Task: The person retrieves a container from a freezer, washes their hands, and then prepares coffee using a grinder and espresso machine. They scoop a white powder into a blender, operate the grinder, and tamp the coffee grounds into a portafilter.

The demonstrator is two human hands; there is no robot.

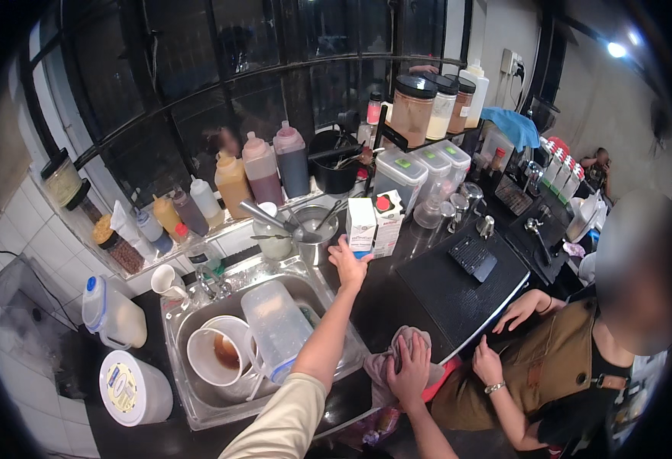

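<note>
My left hand [350, 265] reaches across the black counter and touches the lower part of a white and blue carton [361, 225], its fingers spread around the near side. A second carton with a red picture [388, 224] stands right beside it. My right hand [410, 364] lies on a crumpled greyish cloth [386, 367] at the counter's front edge, fingers bent over it; whether it grips the cloth is not plain. Left of the cartons stands a metal pot [317, 246] with utensils in it. A steel sink [190, 414] holds a white bucket [207, 358] with brown liquid and a clear plastic container [273, 315].
A co-worker in a brown apron [534, 361] stands close on the right, hands near the counter. Squeeze bottles [262, 166] line the window ledge. Lidded plastic containers [399, 178] and glasses [428, 212] stand behind a black mat [428, 287]. A white tub [141, 390] sits left of the sink.
</note>
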